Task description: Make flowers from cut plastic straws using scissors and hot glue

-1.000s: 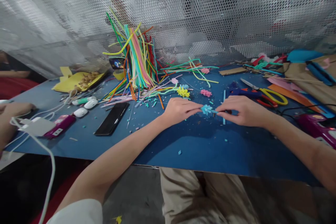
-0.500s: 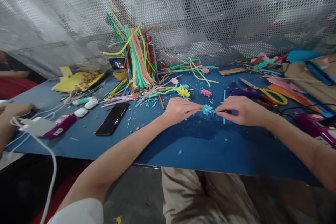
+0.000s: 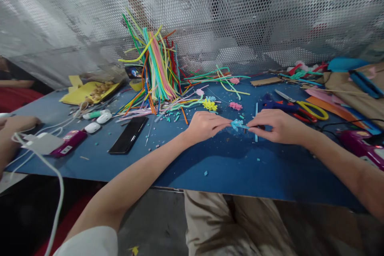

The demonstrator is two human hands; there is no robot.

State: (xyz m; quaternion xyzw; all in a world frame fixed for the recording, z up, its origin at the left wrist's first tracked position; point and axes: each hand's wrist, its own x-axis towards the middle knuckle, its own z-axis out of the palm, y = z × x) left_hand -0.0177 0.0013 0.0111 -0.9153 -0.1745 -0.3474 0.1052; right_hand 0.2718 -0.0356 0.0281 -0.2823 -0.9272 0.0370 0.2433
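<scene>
Front edge: a small blue scrap (image 3: 205, 173) lies near it on the desk (image 3: 180, 164), closer to the body than either hand.
Left hand: fingertips of the left hand (image 3: 202, 127) pinched narrow on the left end of the blue tuft (image 3: 238, 124).
Right hand: thumb and finger of the right hand (image 3: 277, 126) pinched on the tuft's thin tail.
Blue tuft: between the two sets of fingertips, right of the desk's middle, seemingly just above the surface.
Weight and feel: probably very light and soft, with little slip; the spiky tips look easy to crush or bend.
Best hold: likely the thin tail, with only a light pinch on the spikes.
Blue strip: this strip (image 3: 256, 109) lies partly behind the right fingers.
Farther back: yellow tuft (image 3: 210, 105) and pink tuft (image 3: 235, 106), both apart from the hands.
Back edge: a bundle of coloured stems (image 3: 157, 68) stands near it, left of the hands.
</scene>
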